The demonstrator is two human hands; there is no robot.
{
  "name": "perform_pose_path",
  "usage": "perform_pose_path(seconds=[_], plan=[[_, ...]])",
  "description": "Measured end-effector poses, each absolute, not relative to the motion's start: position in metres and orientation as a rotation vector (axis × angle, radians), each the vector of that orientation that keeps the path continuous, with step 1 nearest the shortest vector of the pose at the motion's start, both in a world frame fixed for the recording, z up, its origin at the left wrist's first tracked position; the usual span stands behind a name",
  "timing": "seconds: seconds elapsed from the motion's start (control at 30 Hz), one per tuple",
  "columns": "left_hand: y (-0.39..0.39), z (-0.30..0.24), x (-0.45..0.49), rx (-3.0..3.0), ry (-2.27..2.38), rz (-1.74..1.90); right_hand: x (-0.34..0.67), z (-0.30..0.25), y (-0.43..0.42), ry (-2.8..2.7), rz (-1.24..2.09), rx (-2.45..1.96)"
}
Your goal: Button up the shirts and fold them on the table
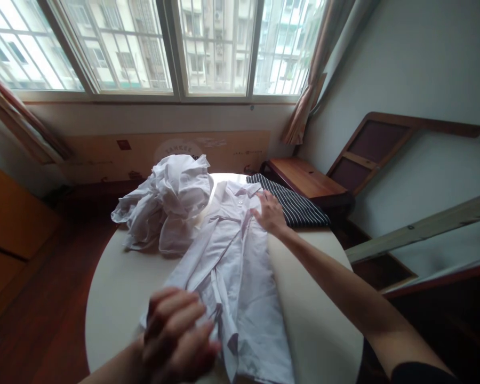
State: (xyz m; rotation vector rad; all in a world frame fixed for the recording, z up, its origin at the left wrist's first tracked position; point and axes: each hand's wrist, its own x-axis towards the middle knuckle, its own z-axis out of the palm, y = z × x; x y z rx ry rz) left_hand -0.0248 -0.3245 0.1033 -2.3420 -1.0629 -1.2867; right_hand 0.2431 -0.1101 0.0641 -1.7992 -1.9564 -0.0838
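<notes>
A white button-up shirt (236, 266) lies lengthwise on the round white table (320, 325), collar towards the window. My right hand (269, 212) rests flat on the shirt's upper right side near the collar, fingers stretched out. Close to the camera, my left hand (176, 336) has its fingers curled over the shirt's lower left hem, gripping the fabric.
A crumpled pile of white clothes (168, 205) sits at the table's far left. A dark striped folded garment (292, 205) lies at the far right edge. Behind it are a wooden bench (304, 178), a leaning wooden frame (368, 149) and the window (164, 48).
</notes>
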Motion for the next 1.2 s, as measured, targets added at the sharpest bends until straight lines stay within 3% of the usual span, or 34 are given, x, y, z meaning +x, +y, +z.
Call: perform_pose_path(seconds=[0.13,0.27,0.5,0.77,0.83,0.93,1.07,1.2], plan=[[-0.239,0.089,-0.035,-2.333,-1.618,-0.680,0.207,0.041,-0.185,-2.231,0.020,-1.700],[-0.221,0.056,-0.032,-2.524,-1.833,-0.175,0.201,0.027,-0.214,-2.332,0.121,-1.667],[-0.237,0.031,-0.043,-2.891,-1.803,-0.049,0.248,0.035,-0.207,-2.258,0.217,-1.618],[-0.260,0.078,-0.069,-3.146,-1.685,0.263,0.315,0.048,-0.212,-2.115,-0.301,-2.033],[-0.245,0.090,-0.063,-3.095,-1.695,0.260,0.311,0.058,-0.207,-2.052,-0.439,-1.980],[-0.206,0.098,-0.033,-3.002,-1.662,-0.053,0.282,0.073,-0.184,-1.998,-0.455,-1.806],[-0.139,0.085,0.023,-2.976,-1.602,-0.425,0.223,0.071,-0.127,-2.274,0.066,-1.406],[-0.090,0.054,0.052,-2.850,-1.899,-0.382,0.186,0.046,-0.068,-2.147,0.487,-1.642]])
